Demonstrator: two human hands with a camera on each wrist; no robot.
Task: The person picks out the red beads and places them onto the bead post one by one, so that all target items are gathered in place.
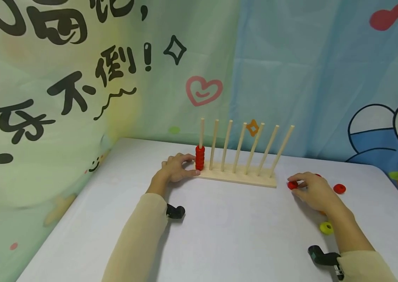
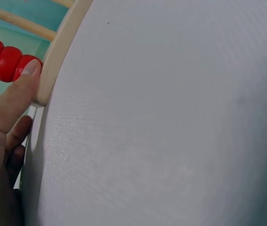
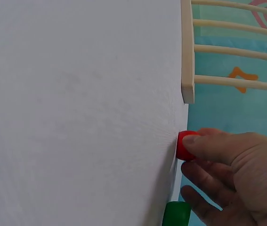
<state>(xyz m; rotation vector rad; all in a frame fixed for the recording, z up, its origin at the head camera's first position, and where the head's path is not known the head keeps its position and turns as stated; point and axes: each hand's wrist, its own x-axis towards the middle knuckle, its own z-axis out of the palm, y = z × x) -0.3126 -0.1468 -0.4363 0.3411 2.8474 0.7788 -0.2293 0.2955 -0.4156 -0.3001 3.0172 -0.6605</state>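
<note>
Red, probably light and hard, the bead (image 3: pixel 182 149) suits a side pinch; our right hand (image 1: pixel 313 191) pinches it, our left hand (image 1: pixel 175 167) grips the rack (image 1: pixel 235 178).

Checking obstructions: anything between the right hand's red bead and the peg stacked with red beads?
Up to the rack, nothing visible; along it, six bare pegs stand between the held red bead and the red-stacked peg.
</note>
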